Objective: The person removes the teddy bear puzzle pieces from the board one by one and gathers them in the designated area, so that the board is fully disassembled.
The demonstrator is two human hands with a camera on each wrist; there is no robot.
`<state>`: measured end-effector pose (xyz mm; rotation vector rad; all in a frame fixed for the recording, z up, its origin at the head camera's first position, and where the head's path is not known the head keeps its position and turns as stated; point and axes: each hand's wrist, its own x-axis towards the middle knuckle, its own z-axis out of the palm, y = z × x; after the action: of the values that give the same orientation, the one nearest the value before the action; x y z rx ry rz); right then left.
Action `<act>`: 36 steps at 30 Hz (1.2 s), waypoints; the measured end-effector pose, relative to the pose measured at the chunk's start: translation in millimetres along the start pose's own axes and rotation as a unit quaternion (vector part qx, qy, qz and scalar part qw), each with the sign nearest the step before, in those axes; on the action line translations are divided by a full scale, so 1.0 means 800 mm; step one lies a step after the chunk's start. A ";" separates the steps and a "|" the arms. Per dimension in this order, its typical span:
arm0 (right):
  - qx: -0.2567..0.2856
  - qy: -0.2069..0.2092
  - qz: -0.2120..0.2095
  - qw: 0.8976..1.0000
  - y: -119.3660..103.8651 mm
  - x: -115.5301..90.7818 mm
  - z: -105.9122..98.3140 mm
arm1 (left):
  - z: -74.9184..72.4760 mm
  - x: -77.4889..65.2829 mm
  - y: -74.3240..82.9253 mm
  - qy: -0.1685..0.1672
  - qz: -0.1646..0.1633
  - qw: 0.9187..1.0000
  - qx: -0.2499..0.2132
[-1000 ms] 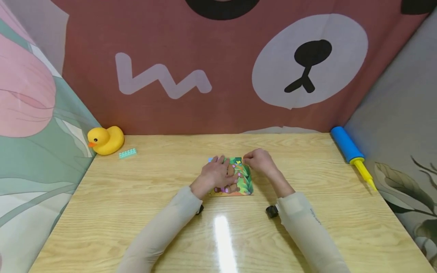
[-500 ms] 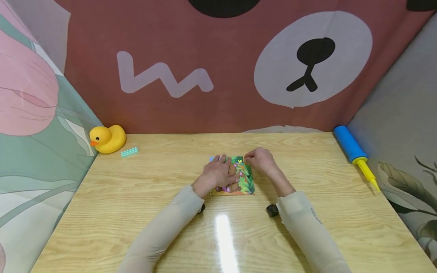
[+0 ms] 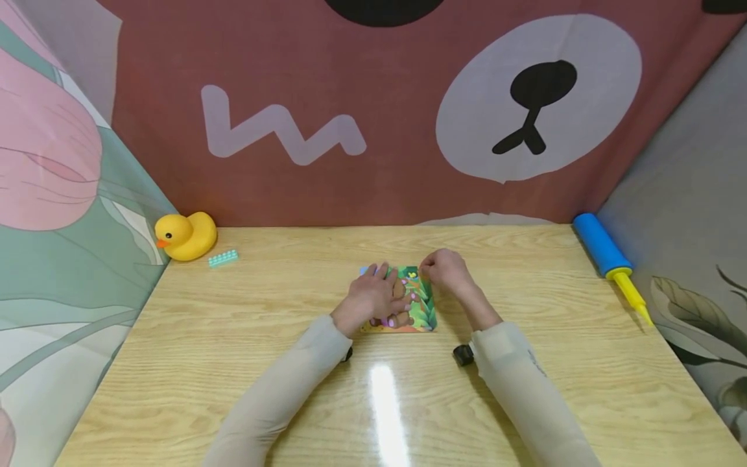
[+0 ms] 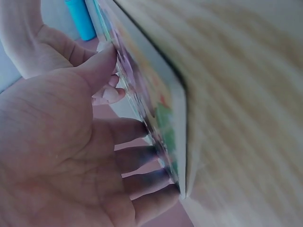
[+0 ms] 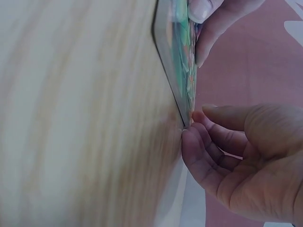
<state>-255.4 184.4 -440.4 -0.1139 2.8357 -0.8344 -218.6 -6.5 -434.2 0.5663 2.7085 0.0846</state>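
Very little has moved since a second ago; the right sleeve (image 3: 508, 363) has drawn slightly inward, and the whole head view has slid a touch, so everything sits a little higher and to the right; both hands have stayed at the same spots on the picture board (image 3: 425, 312). That board lies on the wood-grain table (image 3: 292, 285), centred in front of the person, its printed face of green leaves and brown figures upward. The left hand (image 3: 373, 295) is spread over its left and middle part, fingers nearly straight and apart, fingertips touching the print; the right hand (image 3: 448, 271) is at the far right corner, its fingers curled in and thumb close to them, fingertips against the corner; whether they are clamped on the edge or only touching it, I cannot tell. The two hands are apart from each other, near together over the board. At the far left sits a yellow rubber duck (image 3: 188, 237), with a mint-green studded toy brick (image 3: 223, 258) just beside it; at the far right lies a blue hand pump (image 3: 604, 245) with a yellow nozzle (image 3: 629, 292); behind hangs a reddish-brown bear-print cloth (image 3: 262, 188).
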 end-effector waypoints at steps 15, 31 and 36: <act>0.015 0.001 0.029 0.999 -0.005 0.000 0.000 | -0.003 -0.002 0.004 -0.030 -0.021 0.999 0.025; 0.136 -0.008 0.053 0.989 -0.005 0.003 0.003 | -0.001 -0.001 0.005 -0.008 -0.029 0.999 0.015; 0.182 -0.031 0.059 0.981 0.001 0.003 0.004 | 0.002 -0.001 0.006 -0.009 -0.032 0.999 0.022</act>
<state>-257.4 182.7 -443.7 0.0762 2.5526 -1.2759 -215.6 -2.1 -434.8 0.4888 2.7140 0.0026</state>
